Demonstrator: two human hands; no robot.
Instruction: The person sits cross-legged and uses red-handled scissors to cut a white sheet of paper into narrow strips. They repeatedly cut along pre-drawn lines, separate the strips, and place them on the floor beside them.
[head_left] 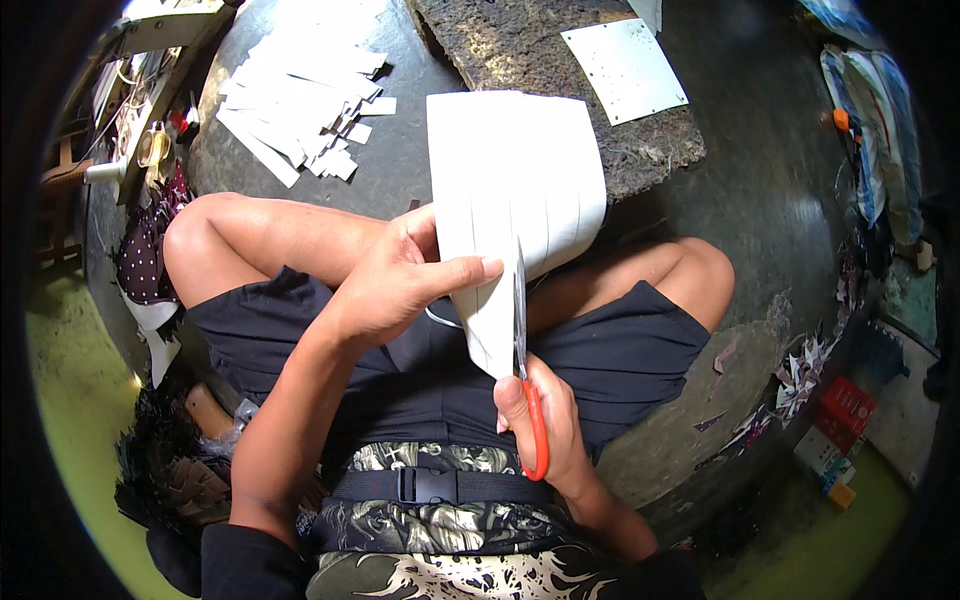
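I sit cross-legged on a dark floor. My left hand pinches the left edge of a large white paper sheet marked with lines, holding it above my lap. My right hand grips orange-handled scissors, blades pointing up. The blades sit in the lower part of the sheet, beside a narrow strip at its left side.
A pile of cut white paper strips lies on the floor at upper left. A rough dark slab ahead carries a white perforated sheet. Cloth and clutter sit at right, small boxes at lower right, tools at far left.
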